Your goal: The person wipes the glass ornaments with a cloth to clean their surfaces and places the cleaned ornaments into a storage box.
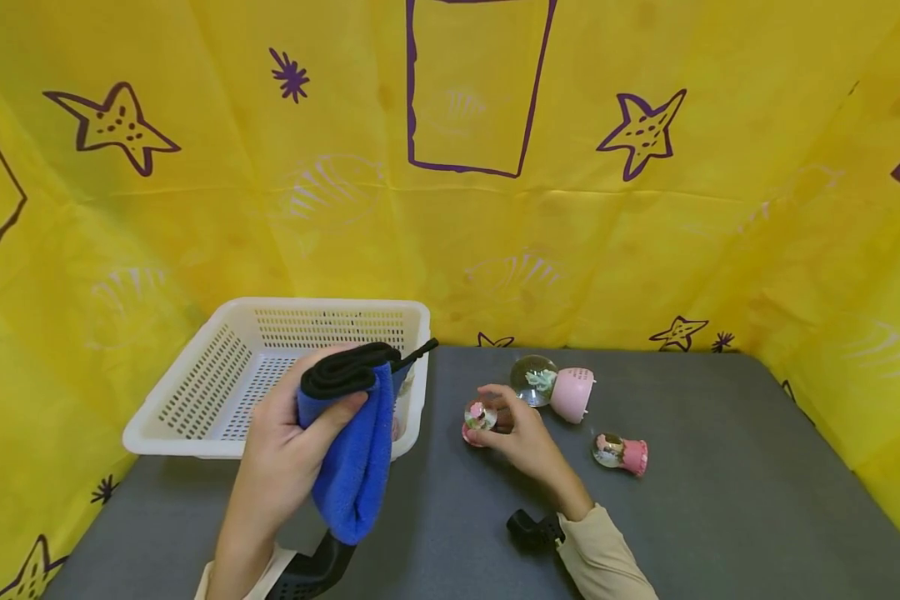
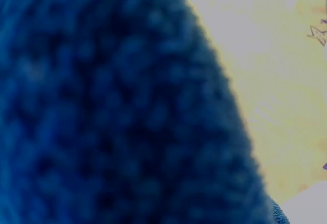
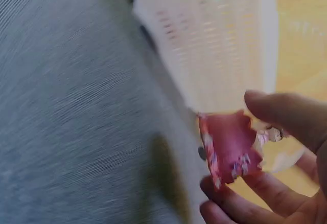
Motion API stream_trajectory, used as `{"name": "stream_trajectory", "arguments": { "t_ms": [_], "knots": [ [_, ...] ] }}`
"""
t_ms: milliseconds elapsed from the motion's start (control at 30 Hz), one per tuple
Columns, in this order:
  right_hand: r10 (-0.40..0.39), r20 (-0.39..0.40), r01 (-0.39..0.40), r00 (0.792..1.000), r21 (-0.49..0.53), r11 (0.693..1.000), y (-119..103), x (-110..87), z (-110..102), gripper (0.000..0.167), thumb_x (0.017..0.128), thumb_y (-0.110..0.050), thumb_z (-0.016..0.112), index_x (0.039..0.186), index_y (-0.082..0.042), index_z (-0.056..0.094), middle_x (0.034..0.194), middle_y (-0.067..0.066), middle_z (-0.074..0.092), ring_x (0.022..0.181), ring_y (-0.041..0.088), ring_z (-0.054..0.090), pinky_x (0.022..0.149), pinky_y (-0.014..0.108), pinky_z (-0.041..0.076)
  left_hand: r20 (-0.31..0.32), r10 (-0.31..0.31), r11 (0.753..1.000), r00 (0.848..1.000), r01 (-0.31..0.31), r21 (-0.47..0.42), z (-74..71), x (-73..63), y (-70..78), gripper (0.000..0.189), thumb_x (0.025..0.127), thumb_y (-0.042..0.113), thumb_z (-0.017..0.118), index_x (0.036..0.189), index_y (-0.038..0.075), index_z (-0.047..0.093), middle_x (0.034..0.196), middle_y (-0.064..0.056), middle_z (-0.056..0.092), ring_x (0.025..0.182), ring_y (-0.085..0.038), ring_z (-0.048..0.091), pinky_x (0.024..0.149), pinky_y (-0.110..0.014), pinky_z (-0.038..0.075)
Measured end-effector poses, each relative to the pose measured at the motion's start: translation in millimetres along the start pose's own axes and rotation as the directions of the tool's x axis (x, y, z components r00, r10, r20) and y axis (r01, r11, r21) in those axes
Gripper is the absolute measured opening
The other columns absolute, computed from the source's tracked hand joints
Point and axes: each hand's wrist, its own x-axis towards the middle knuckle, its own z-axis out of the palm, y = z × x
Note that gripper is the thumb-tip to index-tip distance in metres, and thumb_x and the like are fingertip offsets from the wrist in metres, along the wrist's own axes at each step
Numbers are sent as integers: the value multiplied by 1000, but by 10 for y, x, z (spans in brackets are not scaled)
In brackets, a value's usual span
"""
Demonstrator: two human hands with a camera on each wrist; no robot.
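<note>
A folded blue cloth with a black band at its top is gripped by my left hand, thumb across its near side. The same cloth fills most of the left wrist view as a blur. My right hand holds a small snow globe between thumb and fingers, right of the basket. The right wrist view shows its pink, scalloped base and the clear dome partly covered by the fingers. Beyond the right hand, a larger snow globe with a pink base lies on its side.
Another small snow globe with a pink base lies on its side at the right on the grey table. A white slotted basket stands at the left behind the left hand. A yellow patterned curtain hangs round the table.
</note>
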Motion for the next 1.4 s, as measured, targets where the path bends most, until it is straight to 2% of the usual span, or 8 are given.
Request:
{"name": "stream_trajectory", "arguments": {
  "t_ms": [100, 200, 667, 967, 1067, 1233, 1300, 1400],
  "knots": [
    [74, 11, -75, 997, 101, 992, -117, -2, -49, 55, 81, -9, 80, 126, -2, 48, 114, 19, 64, 85, 16, 70, 73, 22, 54, 9, -2, 1000, 1000, 2, 4, 15, 5, -12, 44, 91, 0, 68, 131, 15, 62, 119, 3, 67, 103, -10, 62, 87, -18, 50],
    [88, 10, -88, 996, 154, 984, -223, -8, -107, 55, 81, -10, 80, 125, -4, 48, 117, 19, 62, 86, 16, 69, 74, 23, 55, 6, -11, 1000, 1000, 11, 22, 27, 5, -17, 44, 90, 2, 69, 131, 16, 61, 120, 5, 67, 103, -9, 62, 86, -18, 50],
    [-117, -42, 119, 992, 52, 992, -547, -133, -281, 53, 83, -12, 79, 131, -13, 55, 122, 10, 66, 106, 19, 64, 91, 28, 53, -19, -17, 999, 1000, 18, 48, 63, -6, -12, 44, 89, 2, 70, 129, 20, 64, 118, 7, 68, 101, -8, 63, 85, -16, 49],
    [-129, -32, 132, 991, 132, 982, -751, -230, -330, 49, 82, -7, 78, 123, -6, 51, 122, 13, 67, 100, 17, 66, 90, 26, 54, 11, -33, 998, 999, 33, 51, 62, -8, -25, 43, 91, 6, 70, 130, 20, 62, 119, 6, 67, 102, -9, 63, 86, -19, 50],
    [-210, 17, 203, 978, 187, 961, -796, -260, -344, 44, 85, -3, 74, 123, -5, 54, 120, 11, 68, 98, 14, 66, 87, 27, 55, 9, -26, 998, 1000, 26, 55, 96, -21, -16, 44, 90, 6, 70, 131, 21, 62, 120, 5, 67, 103, -9, 63, 86, -19, 51],
    [-331, 98, 287, 938, 314, 905, -852, -286, -293, 41, 91, -2, 66, 130, 1, 54, 115, 5, 67, 94, 11, 67, 76, 31, 59, -28, 32, 999, 999, -33, -31, 218, -21, -19, 45, 89, -1, 69, 129, 18, 63, 117, 4, 68, 102, -9, 63, 87, -18, 49],
    [-346, 99, 298, 933, 327, 897, -877, -290, -247, 40, 93, -4, 66, 130, 4, 53, 115, 4, 67, 96, 9, 67, 77, 30, 59, -11, 61, 996, 998, -61, -64, 288, -21, -30, 46, 88, -3, 68, 129, 17, 63, 120, 3, 68, 105, -10, 62, 90, -19, 48],
    [-341, 92, 289, 935, 356, 888, -893, -304, -201, 34, 93, -2, 63, 123, 9, 51, 111, -1, 67, 92, 6, 66, 75, 26, 58, 116, 57, 997, 992, -51, -55, 424, -56, -42, 50, 90, 4, 70, 135, 23, 58, 130, 2, 63, 116, -13, 59, 96, -29, 49]
  ]
}}
